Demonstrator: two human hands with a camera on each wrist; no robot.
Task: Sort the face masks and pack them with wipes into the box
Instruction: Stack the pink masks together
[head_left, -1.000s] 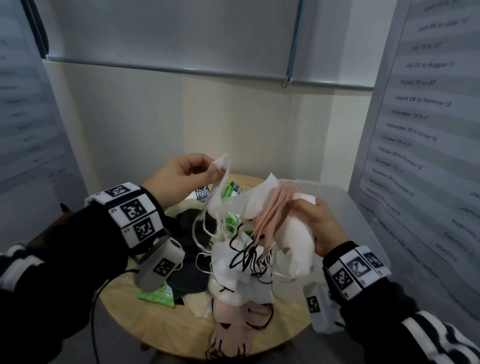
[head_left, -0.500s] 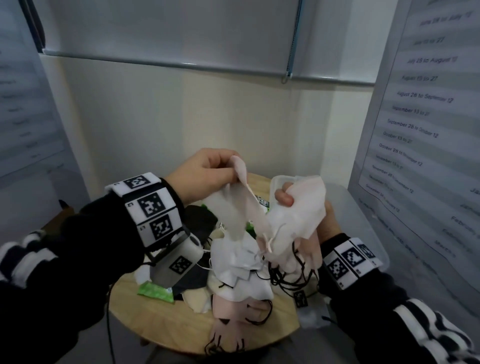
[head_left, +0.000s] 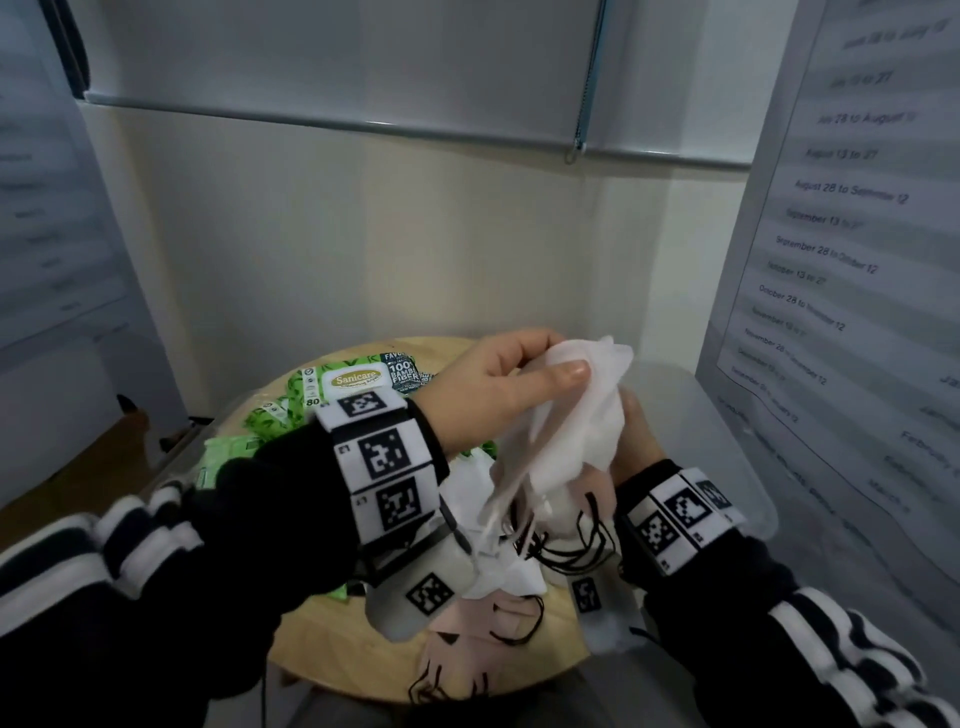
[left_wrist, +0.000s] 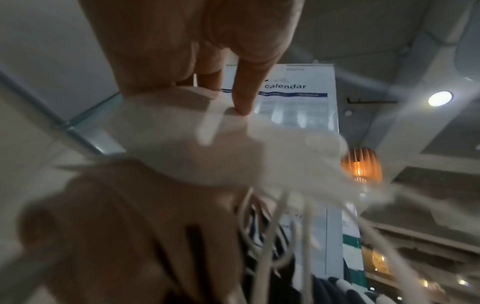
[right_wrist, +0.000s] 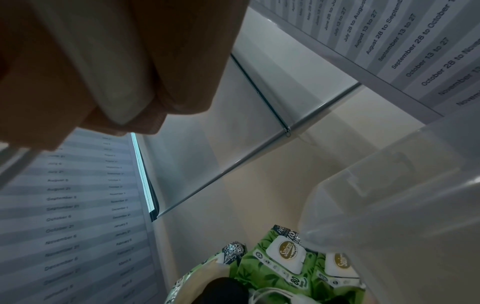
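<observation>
Thumb and fingers of left hand pinch soft white mask above round wooden table; right hand behind it, probably clutching the bunch. Green wipes packs at table's rear; translucent plastic box right of it.

1. Your head view looks forward and down onto the round table, both hands near.
2. Your left wrist view faces upward, very close to the fingers, toward ceiling and calendar.
3. Your right wrist view looks up the wall, sharing the wipes packs and clear box with the head view.
</observation>
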